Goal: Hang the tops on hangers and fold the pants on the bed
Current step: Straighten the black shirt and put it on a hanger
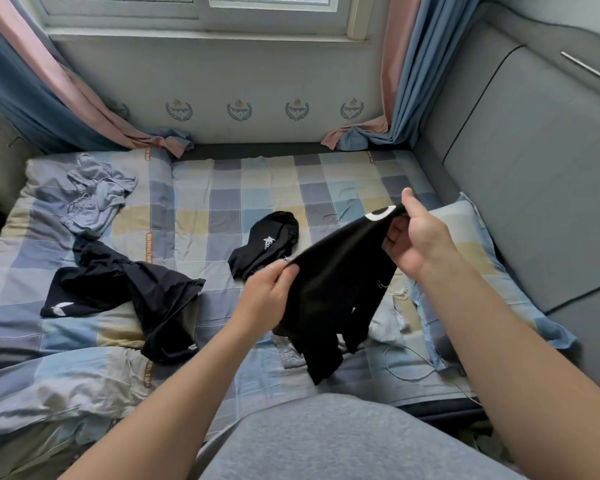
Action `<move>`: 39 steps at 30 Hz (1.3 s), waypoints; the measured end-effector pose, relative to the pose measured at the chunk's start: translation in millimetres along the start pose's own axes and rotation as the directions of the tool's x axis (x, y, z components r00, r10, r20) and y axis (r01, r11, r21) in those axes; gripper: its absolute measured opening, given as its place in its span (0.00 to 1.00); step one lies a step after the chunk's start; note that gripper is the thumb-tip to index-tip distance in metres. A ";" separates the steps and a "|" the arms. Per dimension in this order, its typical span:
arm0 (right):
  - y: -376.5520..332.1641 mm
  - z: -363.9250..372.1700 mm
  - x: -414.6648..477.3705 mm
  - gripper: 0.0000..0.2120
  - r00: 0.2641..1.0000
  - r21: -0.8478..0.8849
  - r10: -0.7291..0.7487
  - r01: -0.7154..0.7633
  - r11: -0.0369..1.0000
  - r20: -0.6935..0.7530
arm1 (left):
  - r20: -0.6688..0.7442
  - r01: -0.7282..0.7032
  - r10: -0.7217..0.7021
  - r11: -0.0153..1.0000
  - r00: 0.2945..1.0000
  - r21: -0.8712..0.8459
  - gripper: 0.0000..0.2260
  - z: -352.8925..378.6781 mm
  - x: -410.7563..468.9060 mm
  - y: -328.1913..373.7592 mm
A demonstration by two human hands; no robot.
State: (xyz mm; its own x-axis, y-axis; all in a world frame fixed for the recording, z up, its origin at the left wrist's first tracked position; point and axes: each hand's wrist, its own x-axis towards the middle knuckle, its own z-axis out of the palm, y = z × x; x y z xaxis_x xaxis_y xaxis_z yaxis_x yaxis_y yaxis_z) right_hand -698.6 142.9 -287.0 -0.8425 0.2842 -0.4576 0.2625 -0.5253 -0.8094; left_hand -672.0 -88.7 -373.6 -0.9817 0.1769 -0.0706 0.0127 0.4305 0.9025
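Head view: both forearms reach out over the checked bed point(201, 188); the left hand point(267, 296) pinches an edge of the black garment point(336, 282) between thumb and curled fingers, the right hand point(420, 237), raised higher, grips its white-printed end, cloth stretched between them and drooping below the fingers

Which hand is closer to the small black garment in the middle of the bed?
Left. The left hand is just in front of the small black garment; the right hand is well off to its right.
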 end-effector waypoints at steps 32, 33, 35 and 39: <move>-2.9 29.8 -16.7 0.09 0.909 -0.471 -0.299 0.407 0.783 0.289 | 0.156 0.122 -0.151 0.976 0.976 0.180 0.13 -44.5 5.9 -29.8; -5.7 23.4 -10.2 0.09 0.928 -0.446 -0.302 0.371 0.815 0.220 | 0.125 0.136 -0.167 0.966 0.978 0.221 0.13 -45.7 5.5 -36.6; -10.5 9.8 2.5 0.09 0.953 -0.377 -0.291 0.300 0.877 0.081 | 0.027 0.179 -0.191 0.957 0.981 0.230 0.12 -47.5 4.8 -42.5; -3.7 -15.6 23.7 0.09 0.965 -0.334 -0.251 0.215 0.918 -0.070 | -0.147 0.228 -0.225 0.974 0.963 0.008 0.07 -46.4 10.5 -27.6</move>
State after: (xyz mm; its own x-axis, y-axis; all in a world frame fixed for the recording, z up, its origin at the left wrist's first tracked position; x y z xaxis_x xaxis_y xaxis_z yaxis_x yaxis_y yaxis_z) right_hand -712.2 164.0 -300.6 -0.8465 0.4623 -0.2641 0.2172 -0.1531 -0.9640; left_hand -691.5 -139.7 -379.6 -0.9764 -0.0565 -0.2083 -0.2103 0.4665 0.8592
